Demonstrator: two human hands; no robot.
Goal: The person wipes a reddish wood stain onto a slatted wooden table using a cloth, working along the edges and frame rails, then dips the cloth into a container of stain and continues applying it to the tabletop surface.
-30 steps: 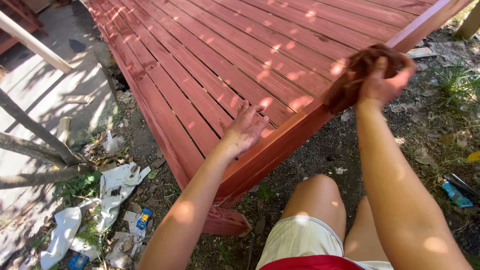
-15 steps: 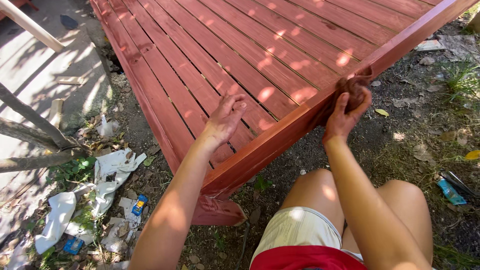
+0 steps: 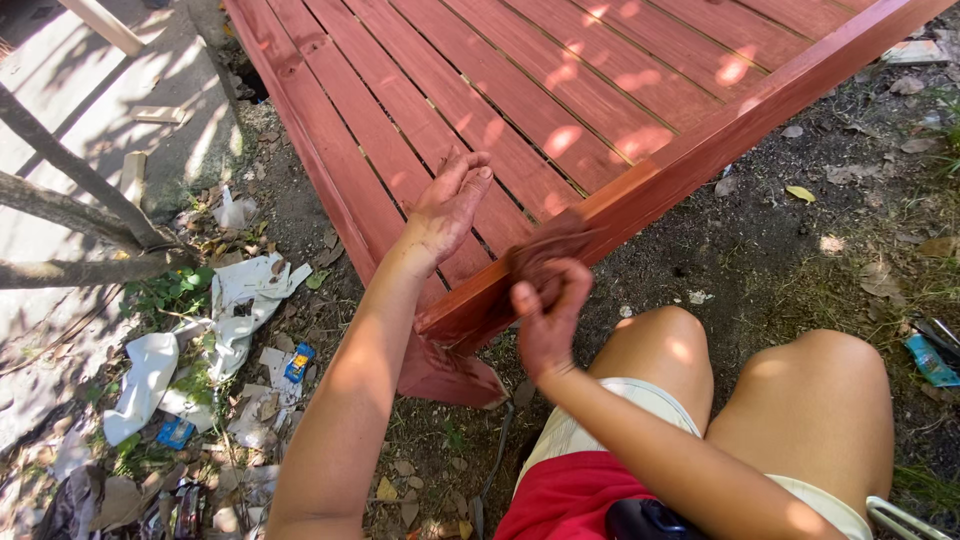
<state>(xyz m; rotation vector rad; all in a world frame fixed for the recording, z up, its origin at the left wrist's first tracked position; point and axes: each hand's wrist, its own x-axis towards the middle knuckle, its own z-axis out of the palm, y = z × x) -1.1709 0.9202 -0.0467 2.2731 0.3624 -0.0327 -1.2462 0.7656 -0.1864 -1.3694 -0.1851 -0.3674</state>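
Two hands | right (image 3: 548, 322) grips one stained rag (image 3: 548, 246) | left (image 3: 447, 208) open above deck (image 3: 600, 90)

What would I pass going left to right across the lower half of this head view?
White litter on the ground → small blue scrap → left hand → right hand gripping a stained rag → bare knees → teal scrap.

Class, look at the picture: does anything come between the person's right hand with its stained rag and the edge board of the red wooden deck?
Nothing visible does. The right hand presses the dark, stain-soaked rag straight against the red-brown wooden edge board of the deck. The left hand is raised above the slats, off to the side.
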